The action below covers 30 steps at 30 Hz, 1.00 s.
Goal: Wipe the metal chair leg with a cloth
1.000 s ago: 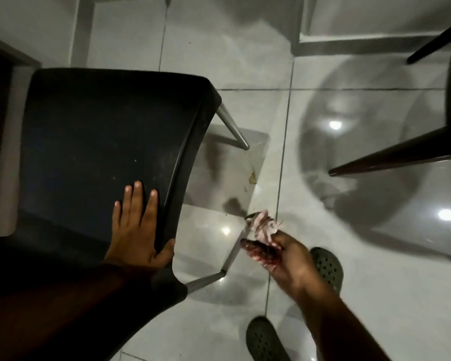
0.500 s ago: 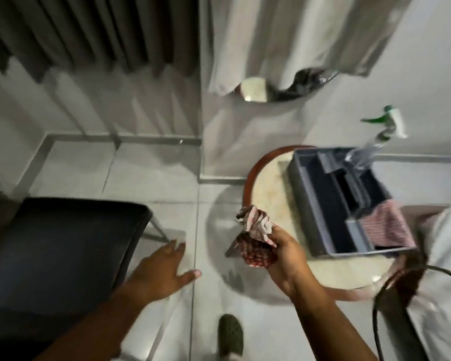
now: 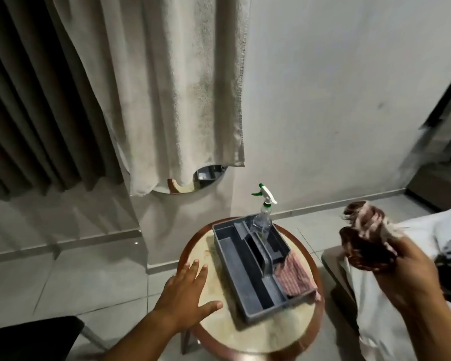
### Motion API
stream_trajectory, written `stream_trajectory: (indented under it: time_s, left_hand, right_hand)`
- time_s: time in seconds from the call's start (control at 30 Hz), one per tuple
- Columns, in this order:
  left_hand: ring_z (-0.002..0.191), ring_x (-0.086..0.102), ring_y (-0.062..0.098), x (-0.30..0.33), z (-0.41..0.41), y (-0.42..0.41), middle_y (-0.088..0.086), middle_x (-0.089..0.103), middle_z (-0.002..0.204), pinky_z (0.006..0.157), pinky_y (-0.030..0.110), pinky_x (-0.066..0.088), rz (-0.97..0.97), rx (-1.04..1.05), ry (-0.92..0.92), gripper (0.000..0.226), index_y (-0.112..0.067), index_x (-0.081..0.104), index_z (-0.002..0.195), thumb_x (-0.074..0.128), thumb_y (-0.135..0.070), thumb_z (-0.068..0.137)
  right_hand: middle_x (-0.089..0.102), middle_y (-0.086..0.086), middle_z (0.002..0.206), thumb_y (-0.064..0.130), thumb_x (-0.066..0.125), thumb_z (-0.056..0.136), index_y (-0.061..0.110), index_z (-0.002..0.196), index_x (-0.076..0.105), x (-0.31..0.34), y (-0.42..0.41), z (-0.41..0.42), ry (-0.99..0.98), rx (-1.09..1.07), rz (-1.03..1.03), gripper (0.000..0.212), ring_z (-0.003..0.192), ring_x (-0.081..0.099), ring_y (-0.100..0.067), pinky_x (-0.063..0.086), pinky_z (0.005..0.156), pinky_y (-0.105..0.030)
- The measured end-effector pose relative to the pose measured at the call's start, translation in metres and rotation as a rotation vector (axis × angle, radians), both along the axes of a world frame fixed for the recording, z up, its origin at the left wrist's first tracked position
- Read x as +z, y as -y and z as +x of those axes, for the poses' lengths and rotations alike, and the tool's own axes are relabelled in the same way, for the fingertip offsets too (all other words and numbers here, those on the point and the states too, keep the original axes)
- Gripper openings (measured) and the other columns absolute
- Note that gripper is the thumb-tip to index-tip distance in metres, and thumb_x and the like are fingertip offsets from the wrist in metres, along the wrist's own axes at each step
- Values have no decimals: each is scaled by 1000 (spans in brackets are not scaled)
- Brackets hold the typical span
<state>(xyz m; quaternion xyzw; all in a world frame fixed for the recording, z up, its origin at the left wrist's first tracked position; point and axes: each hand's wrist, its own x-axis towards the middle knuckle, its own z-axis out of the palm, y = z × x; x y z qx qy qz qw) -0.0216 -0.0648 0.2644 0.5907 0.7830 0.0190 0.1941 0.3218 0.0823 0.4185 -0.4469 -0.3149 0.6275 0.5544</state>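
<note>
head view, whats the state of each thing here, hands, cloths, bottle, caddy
left hand: open, fingers spread, over the round table
right hand: shut on bunched cloth, raised
spray bottle: upright in grey caddy
striped cloth: lying in caddy's right compartment, corner hanging over the rim
black chair: mostly out of frame, untouched

Views: one only, a wide-angle camera worn on the person's head; no second view shares the scene.
Position: above and just behind both forearms, standing height over the round cream-topped counter with a brown rim point(image 3: 219, 332).
Facing: forward and downward, toward the plain white wall point(image 3: 336, 100) and the pale tiled floor point(image 3: 63, 277).
Nearness: forearms close at the bottom edge; the grey plastic divided caddy point(image 3: 248, 287) within arm's reach.
Distortion: straight edges bow toward the frame's sides.
</note>
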Motion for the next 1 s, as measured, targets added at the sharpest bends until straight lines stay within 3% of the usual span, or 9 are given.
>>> stream_trajectory:
  time_s: [0.07,0.17,0.27,0.33,0.43,0.67,0.8,0.87,1.0]
  left_hand:
    - [155,-8,27,-7,2,-36,1,-8,167,123,49,6,9,39,-53,101,-28,0,155,28,-87,78]
    - [155,-8,30,-25,5,-84,5,-7,167,124,49,3,-29,131,-109,99,-23,0,155,30,-83,82]
    - [154,-8,30,-54,5,-104,6,-8,167,124,50,1,-87,198,-119,101,-21,-2,155,28,-83,82]
    - [154,-8,31,-81,-1,-111,7,-9,167,123,50,0,-117,247,-119,103,-20,-3,155,22,-85,79]
    - [154,-4,33,-125,-16,-117,9,-7,167,123,52,2,-152,323,-135,104,-18,-3,155,20,-86,79]
    - [154,-1,35,-231,-35,-128,13,-3,167,124,51,7,-179,367,-87,101,-17,1,155,28,-81,83]
    - [153,-10,37,-261,-25,-124,14,-12,166,123,52,-3,-249,338,-10,101,-16,-9,154,9,-81,79]
    - [153,-9,38,-267,-19,-119,16,-14,165,123,53,-3,-298,314,8,106,-15,-13,153,2,-83,73]
    - [153,-6,39,-261,-12,-116,17,-11,165,123,54,1,-318,328,57,100,-14,-7,154,25,-79,85]
  right_hand:
    - [71,-22,122,25,52,94,9,117,74,-22,-23,-26,44,112,-18,36,111,69,-34,50,101,-49]
    - [79,-13,91,21,50,93,15,97,80,-71,-59,-80,217,347,-92,30,83,73,-30,53,75,-41]
    - [80,-4,96,19,43,100,31,110,74,-120,-83,-135,372,622,-167,34,84,75,-22,57,65,-31]
    - [74,1,122,12,42,101,30,124,69,-160,-97,-170,459,763,-139,40,106,71,-17,57,76,-23]
    - [31,-1,166,14,39,105,13,153,43,-222,-112,-218,762,936,166,48,155,27,-20,25,124,-31]
    - [-37,-3,157,34,44,100,13,158,-8,-350,-119,-263,1463,1259,881,82,146,-39,-27,-14,125,-50]
    - [-59,5,143,47,29,98,25,151,-23,-367,-116,-259,1520,1312,872,78,122,-66,-20,-36,102,-35]
    - [-65,14,137,50,28,95,29,152,-22,-369,-117,-256,1457,1336,798,79,121,-68,-15,-32,105,-37]
    - [-55,12,150,55,43,94,44,152,-21,-338,-121,-252,1287,1362,570,87,143,-45,-25,-10,117,-49]
